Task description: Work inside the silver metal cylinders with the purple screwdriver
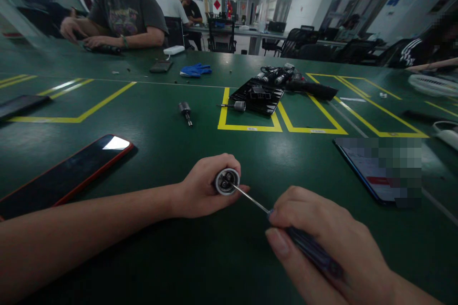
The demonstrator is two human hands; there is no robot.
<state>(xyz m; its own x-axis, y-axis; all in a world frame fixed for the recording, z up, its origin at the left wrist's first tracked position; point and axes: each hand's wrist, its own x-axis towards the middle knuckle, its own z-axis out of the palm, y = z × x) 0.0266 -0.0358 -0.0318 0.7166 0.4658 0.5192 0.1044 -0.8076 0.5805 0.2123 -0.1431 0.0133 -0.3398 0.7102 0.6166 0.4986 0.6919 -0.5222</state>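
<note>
My left hand [203,185] is wrapped around a round cylindrical part [217,188], its open end facing me. A pale rim surrounds dark inner pieces with small round metal spots. In my right hand [322,238] is a screwdriver [252,198] with a thin metal shaft and a dark handle. The shaft's tip reaches into the open end of the part; the exact point of contact is too small to make out. Farther back on the green table lie two similar small grey-headed parts with metal shanks, one upright-looking [185,112] and one on its side [239,106].
A red-edged phone [71,171] lies at left, another phone [372,171] at right. Yellow tape [250,128] marks boxes on the table [161,143]. Black bags with parts [261,97] and blue gloves [196,70] sit farther back. A person [125,24] works across the table.
</note>
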